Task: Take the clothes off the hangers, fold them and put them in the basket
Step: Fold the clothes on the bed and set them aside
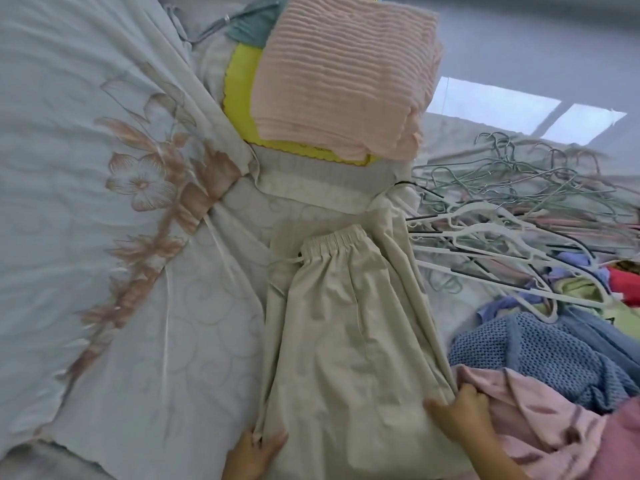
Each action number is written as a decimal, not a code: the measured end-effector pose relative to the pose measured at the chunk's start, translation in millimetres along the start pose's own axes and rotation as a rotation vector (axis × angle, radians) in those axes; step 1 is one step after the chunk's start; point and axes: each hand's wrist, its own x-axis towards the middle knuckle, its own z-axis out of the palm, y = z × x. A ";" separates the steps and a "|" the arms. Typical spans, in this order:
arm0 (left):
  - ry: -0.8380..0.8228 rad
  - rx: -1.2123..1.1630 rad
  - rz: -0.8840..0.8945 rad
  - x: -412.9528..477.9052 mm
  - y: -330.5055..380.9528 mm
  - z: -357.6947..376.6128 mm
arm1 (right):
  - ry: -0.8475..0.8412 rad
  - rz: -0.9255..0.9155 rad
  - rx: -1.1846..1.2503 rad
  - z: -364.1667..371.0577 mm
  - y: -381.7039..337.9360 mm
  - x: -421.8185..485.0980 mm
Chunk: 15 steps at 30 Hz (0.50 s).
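On the bed straight ahead of you, the cream trousers (349, 323) lie flat on the pale bedcover (86, 237). Their gathered elastic waistband points away from you and the legs run back toward your hands. A drawstring trails off the left side of the waistband.

Your left hand (254, 452) is at the near left edge of the trousers. Its thumb lies on top of the cloth and it pinches that edge. Your right hand (460, 417) is at the near right edge, with the thumb spread over the fabric and the fingers curled onto the gathered side, so it grips the cloth too.

Beyond the waistband stands the yellow basket (239, 95), with a folded pink ribbed garment (343, 81) stacked on top and overhanging it. A bit of teal fabric (249, 29) shows behind it. A pale folded cloth (311, 181) lies between the basket and the trousers.

To your right, a tangled heap of empty hangers (502, 209), wire and white plastic, sprawls over the bed. Nearer you on that side is a pile of clothes: a blue knit (540, 351), with a pink garment (526, 414) just beside your right hand. Smaller bits of purple, green and red lie farther back.
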 end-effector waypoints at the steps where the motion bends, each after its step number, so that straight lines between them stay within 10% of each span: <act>1: -0.041 -0.029 -0.013 -1.6 -1.8 -1.4 | -0.032 -0.007 -0.004 -3.4 3.7 1.5; 9: 0.000 -0.298 0.030 -61.3 42.6 -18.7 | -0.185 -0.179 0.171 -20.4 15.7 -2.9; 15: 0.187 -0.075 0.046 -88.4 49.1 -33.5 | -0.249 -0.225 0.135 -31.4 33.1 -20.8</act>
